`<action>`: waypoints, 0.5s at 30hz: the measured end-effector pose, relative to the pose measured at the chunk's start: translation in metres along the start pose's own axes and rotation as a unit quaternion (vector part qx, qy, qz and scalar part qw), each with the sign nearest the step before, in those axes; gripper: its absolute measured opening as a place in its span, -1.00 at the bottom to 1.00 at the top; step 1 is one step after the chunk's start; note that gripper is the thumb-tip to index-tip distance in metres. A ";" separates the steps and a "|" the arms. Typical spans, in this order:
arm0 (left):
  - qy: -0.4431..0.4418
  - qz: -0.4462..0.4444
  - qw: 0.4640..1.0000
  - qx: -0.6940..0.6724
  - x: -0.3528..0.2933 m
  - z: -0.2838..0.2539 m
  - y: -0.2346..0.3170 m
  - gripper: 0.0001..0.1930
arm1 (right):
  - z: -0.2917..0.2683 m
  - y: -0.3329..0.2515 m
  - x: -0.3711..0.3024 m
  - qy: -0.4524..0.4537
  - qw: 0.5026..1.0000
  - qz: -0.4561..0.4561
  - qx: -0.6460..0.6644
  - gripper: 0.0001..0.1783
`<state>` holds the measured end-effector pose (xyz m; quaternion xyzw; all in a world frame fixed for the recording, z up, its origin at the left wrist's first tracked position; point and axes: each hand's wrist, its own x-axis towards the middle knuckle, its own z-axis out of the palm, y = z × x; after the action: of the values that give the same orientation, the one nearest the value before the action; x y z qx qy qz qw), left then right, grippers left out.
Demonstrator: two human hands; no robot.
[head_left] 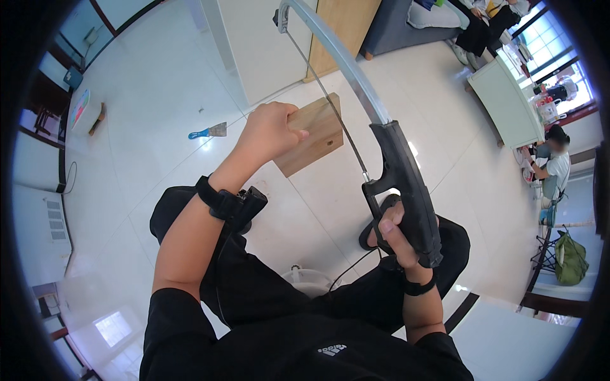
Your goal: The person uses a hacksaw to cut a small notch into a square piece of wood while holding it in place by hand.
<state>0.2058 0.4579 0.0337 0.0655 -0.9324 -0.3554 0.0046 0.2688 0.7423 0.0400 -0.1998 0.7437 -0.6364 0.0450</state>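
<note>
My left hand [270,130] is closed around the upper left edge of a flat wooden board [311,136], its thumb lying on the face. A dark knot marks the board near its right edge. In my right hand [400,235] is the black handle of a hacksaw [356,70], fingers wrapped round the grip. The saw's silver frame arches up and away to the far left. Its thin blade runs slantwise past the board's right end; whether it touches the wood I cannot tell.
A scraper [208,131] with a blue handle lies on the tiled floor left of my hand. Ahead stands a white cabinet panel [264,47]. At the right are a white desk [505,95], a seated person [556,162] and a green bag [570,259]. Another person sits far right on a grey sofa [406,32].
</note>
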 end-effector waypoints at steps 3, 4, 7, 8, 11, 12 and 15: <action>-0.027 -0.025 0.999 -0.018 -0.001 -0.003 -0.001 -0.72 | -0.001 -0.001 0.001 -0.015 1.000 -0.013 -0.023 -0.84; -0.033 -0.034 0.999 -0.025 -0.001 -0.003 -0.002 -0.73 | -0.001 -0.002 0.000 -0.013 1.000 -0.009 -0.020 -0.84; -0.037 -0.030 0.998 -0.039 0.000 -0.002 -0.007 -0.73 | -0.004 0.000 -0.002 -0.008 1.000 0.008 0.000 -0.85; -0.036 -0.023 0.998 -0.043 0.001 -0.002 -0.008 -0.72 | -0.005 0.002 -0.003 -0.008 1.000 0.018 0.014 -0.85; -0.033 -0.005 0.996 -0.082 -0.001 -0.003 -0.008 -0.73 | -0.010 0.003 -0.003 -0.017 0.998 0.030 0.060 -0.86; -0.042 -0.007 0.995 -0.090 -0.001 -0.004 -0.009 -0.72 | -0.010 0.003 -0.003 -0.022 0.996 0.032 0.077 -0.86; -0.061 -0.010 0.992 -0.114 -0.002 -0.006 -0.012 -0.72 | -0.008 0.000 -0.003 -0.011 0.993 0.026 0.113 -0.85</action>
<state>0.2091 0.4451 0.0303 0.0519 -0.8838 -0.4626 -0.0480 0.2692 0.7511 0.0409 -0.1808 0.6710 -0.7132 0.0917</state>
